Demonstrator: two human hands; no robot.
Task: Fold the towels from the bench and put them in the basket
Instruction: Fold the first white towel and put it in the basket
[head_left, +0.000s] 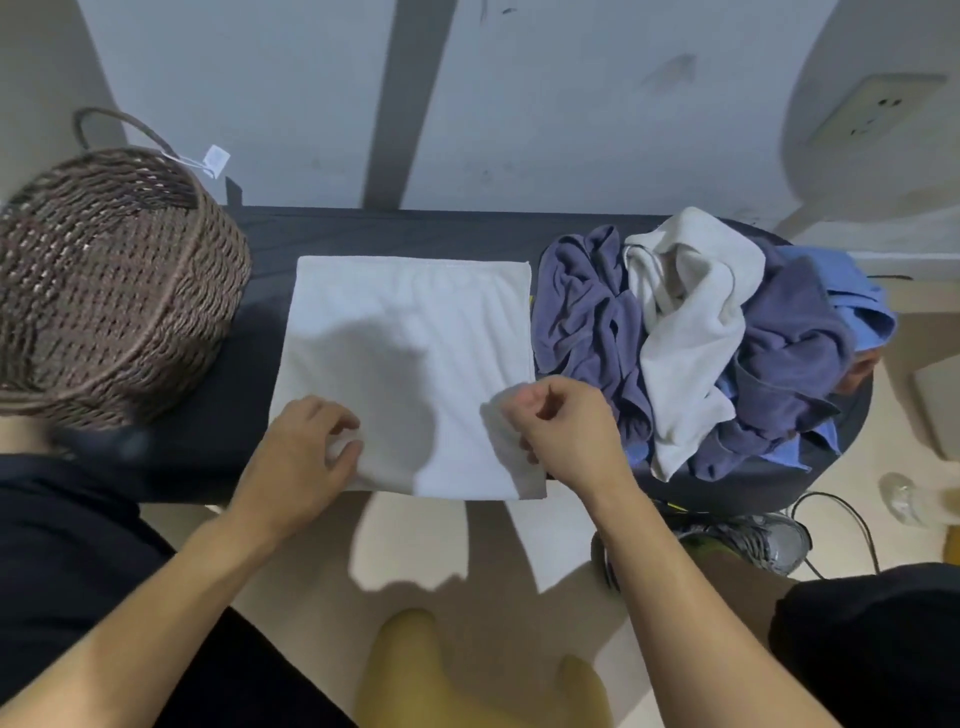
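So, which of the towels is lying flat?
The white towel between the basket and the pile, held by both hands; the others lie crumpled in that pile.

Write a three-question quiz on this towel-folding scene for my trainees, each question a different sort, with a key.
1. True or false: the white towel lies flat on the bench.
2. The basket stands: A) on the floor, B) at the left end of the bench, C) on the pile.
3. Fill in: both hands, left and right, pinch the towel's ____ edge.

Key: 1 true; 2 B; 3 near.
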